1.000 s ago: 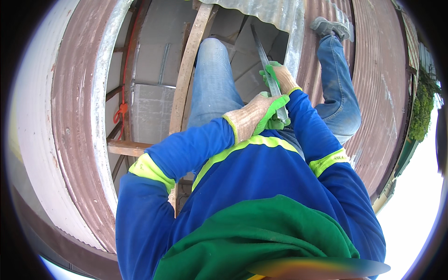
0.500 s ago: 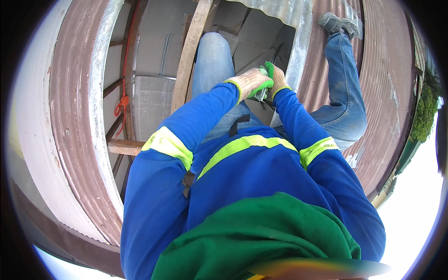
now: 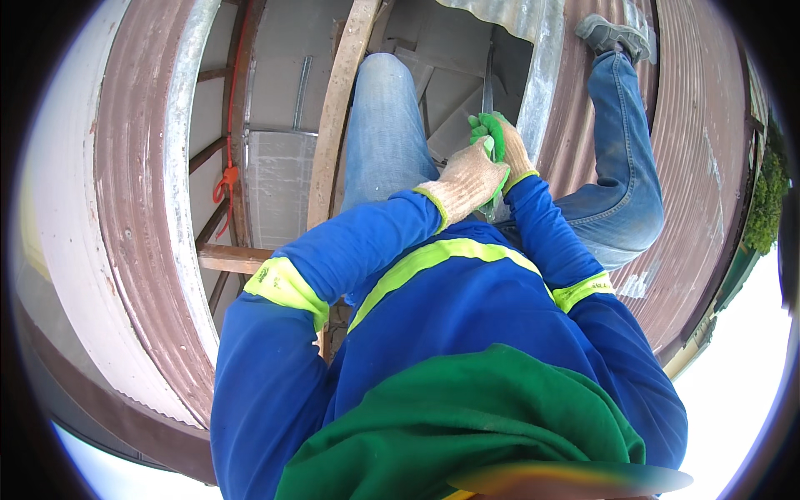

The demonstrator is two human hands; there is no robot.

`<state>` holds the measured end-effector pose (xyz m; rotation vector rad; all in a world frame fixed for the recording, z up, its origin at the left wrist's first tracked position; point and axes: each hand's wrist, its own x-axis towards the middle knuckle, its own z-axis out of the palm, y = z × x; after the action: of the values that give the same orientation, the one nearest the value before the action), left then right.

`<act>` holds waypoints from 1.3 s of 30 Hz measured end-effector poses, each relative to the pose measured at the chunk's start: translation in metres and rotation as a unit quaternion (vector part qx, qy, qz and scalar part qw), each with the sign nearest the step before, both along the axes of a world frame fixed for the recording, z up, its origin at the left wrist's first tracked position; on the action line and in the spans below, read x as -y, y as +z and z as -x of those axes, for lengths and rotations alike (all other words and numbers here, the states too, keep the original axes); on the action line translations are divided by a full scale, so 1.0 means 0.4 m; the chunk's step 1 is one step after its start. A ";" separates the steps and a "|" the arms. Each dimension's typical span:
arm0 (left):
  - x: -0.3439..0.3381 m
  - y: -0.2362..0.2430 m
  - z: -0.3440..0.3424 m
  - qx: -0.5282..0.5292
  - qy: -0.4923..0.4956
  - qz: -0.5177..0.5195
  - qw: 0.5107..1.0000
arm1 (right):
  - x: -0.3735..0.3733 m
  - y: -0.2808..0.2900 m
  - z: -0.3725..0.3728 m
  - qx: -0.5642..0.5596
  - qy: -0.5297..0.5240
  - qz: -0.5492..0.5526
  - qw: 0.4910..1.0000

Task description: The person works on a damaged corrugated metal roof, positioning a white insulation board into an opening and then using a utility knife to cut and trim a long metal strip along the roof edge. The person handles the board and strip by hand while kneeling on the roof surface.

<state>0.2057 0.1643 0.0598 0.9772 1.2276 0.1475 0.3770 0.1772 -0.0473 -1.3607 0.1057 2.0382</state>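
Brown corrugated roofing (image 3: pixel 700 167) lies L & R of an open gap (image 3: pixel 454 50), w/ a wooden beam (image 3: pixel 337 125) running thru it & an orange cord (image 3: pixel 227 179) nr the L side. Metal strip (image 3: pixel 488 87) is btwn the legs, its far end over the gap. L hand (image 3: pixel 467 183), gloved, is wrapped round its nr part; R hand (image 3: pixel 512 148), also gloved, grips it just beyond. L leg (image 3: pixel 387 125) is beside the beam, R leg (image 3: pixel 621 150) bent on the roofing.
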 end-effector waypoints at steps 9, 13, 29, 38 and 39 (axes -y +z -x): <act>0.008 -0.053 -0.018 0.012 0.043 0.019 0.999 | 0.012 -0.075 -0.011 0.223 0.223 -0.179 0.932; 0.027 -0.097 -0.027 -0.016 0.033 -0.009 0.999 | -0.027 -0.046 0.045 0.147 0.056 -0.016 0.987; -0.148 -0.168 -0.045 0.376 0.408 0.473 0.685 | -0.267 -0.336 -0.156 0.298 0.389 -0.165 0.856; -0.021 -0.087 0.004 0.403 0.386 0.518 0.649 | -0.149 -0.046 -0.048 0.493 0.649 -0.455 0.358; 0.000 -0.057 0.003 0.392 0.387 0.547 0.630 | -0.118 -0.016 -0.056 0.484 0.660 -0.442 0.367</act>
<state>0.2047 0.1645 0.0370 -0.7276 0.5795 0.3859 0.3995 0.2242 -0.0539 -1.5515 -2.9043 0.9511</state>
